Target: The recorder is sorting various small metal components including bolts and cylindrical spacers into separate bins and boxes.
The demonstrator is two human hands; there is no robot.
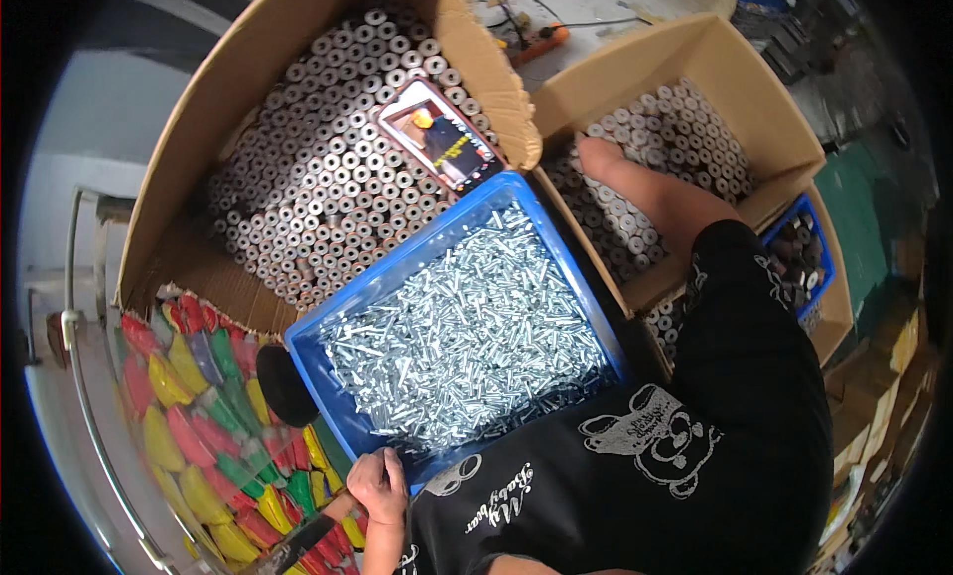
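The right hand (601, 159), upper right of centre, reaches down among short grey-white cylinders with round holes in their ends (685, 128); its fingertips are hidden there, so I cannot tell whether they are apart or clamped on one. The left hand (378, 486), at the lower middle, has its fingers curled in together just beside the lower-left corner of a deep blue rectangular plastic bin (573, 269) — whether they grip anything, I cannot tell.

The cylinders around the right hand sit in an open brown cardboard carton (740, 69) at the upper right. The blue bin, mid-frame, is filled with a loose heap of small shiny silver metal pins (467, 327).

Farther out, a larger brown cardboard carton (189, 128) at the upper left holds rows of similar cylinders, with a lit phone in a reddish case (444, 138) lying over them. Red, yellow and green glossy packets (189, 426) fill the lower left — a smaller blue plastic bin (822, 262) sits at the far right.
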